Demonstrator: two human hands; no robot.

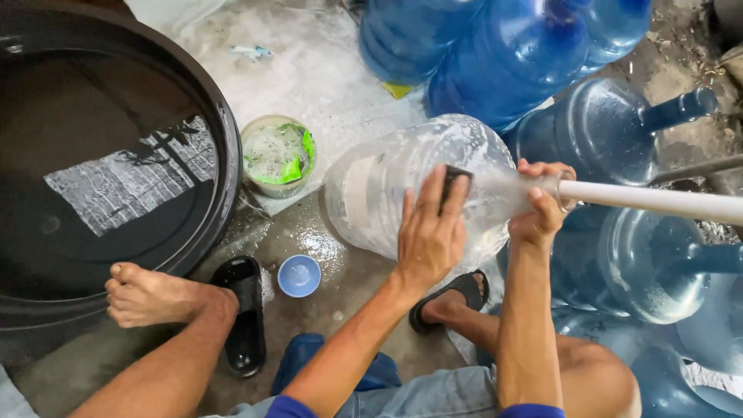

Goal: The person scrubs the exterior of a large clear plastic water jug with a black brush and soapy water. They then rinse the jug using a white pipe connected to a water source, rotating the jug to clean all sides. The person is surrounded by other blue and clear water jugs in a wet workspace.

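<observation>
1. A clear water jug [387, 193] lies on its side on the wet concrete floor [309, 70], soapy, with its neck pointing to the right.
2. The left hand [429, 232] lies flat on the jug's shoulder, fingers [433, 197] stretched out and pressing a dark sponge [455, 179] against the plastic.
3. The right hand [542, 201] is curled tight around the jug's neck, where a white pipe [658, 201] runs off to the right.
4. Just left of the jug stands a small tub of suds [277, 153] with a green cloth in it; nearer the person a little blue bowl [299, 275] sits beside a black sandal [244, 310].
5. A big black water tub [116, 170] fills the left side, one bare foot [155, 294] resting against its rim.
6. Blue water jugs [511, 54] crowd behind and to the right.
</observation>
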